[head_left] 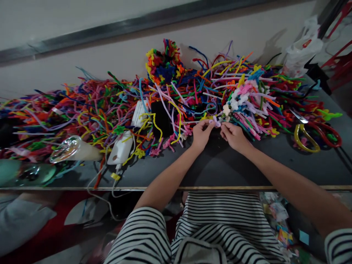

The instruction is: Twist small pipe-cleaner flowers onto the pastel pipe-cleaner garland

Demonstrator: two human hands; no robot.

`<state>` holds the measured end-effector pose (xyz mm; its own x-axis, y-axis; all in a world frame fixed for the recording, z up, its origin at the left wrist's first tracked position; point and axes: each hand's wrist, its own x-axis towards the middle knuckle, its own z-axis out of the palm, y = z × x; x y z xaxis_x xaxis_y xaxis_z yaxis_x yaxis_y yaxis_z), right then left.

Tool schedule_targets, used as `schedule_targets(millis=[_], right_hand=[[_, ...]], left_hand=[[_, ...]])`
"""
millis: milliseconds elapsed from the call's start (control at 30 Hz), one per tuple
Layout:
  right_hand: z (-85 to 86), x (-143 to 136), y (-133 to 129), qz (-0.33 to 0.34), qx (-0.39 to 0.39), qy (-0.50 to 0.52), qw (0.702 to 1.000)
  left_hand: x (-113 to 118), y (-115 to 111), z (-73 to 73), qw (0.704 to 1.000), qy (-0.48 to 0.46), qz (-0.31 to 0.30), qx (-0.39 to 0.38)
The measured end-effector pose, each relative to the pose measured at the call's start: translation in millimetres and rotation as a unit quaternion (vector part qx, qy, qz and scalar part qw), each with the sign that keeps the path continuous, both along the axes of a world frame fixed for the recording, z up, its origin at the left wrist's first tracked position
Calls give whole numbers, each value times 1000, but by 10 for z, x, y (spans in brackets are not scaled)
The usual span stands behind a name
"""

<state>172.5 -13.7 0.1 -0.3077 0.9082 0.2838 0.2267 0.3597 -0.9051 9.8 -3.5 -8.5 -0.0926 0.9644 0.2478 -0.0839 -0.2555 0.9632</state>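
Note:
Both hands meet over the dark table, in front of a heap of coloured pipe cleaners. A small looped light purple pipe cleaner (215,122) is pinched between them. My left hand (202,134) has thumb and index finger closed on its left side. On its right side, my right hand (233,135) grips it with the fingertips, the other fingers curled in. Just behind the hands lies a bundle of pipe cleaner flowers (238,99) in white, pink and blue. The exact shape between my fingertips is partly covered.
Large scissors (306,137) with yellow and red handles lie at right. A white power bank (120,147) with a cable, a clear cup-like roll (75,149) and a greenish bottle (35,174) sit at left. A plastic bag (304,51) stands back right. A neighbour's leg (24,216) shows lower left.

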Motion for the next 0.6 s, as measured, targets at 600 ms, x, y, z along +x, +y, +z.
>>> schedule_targets(millis=[600], right_hand=[[41, 24, -56, -98, 171, -108, 974]], left_hand=[[-23, -20, 13, 998, -11, -60, -20]])
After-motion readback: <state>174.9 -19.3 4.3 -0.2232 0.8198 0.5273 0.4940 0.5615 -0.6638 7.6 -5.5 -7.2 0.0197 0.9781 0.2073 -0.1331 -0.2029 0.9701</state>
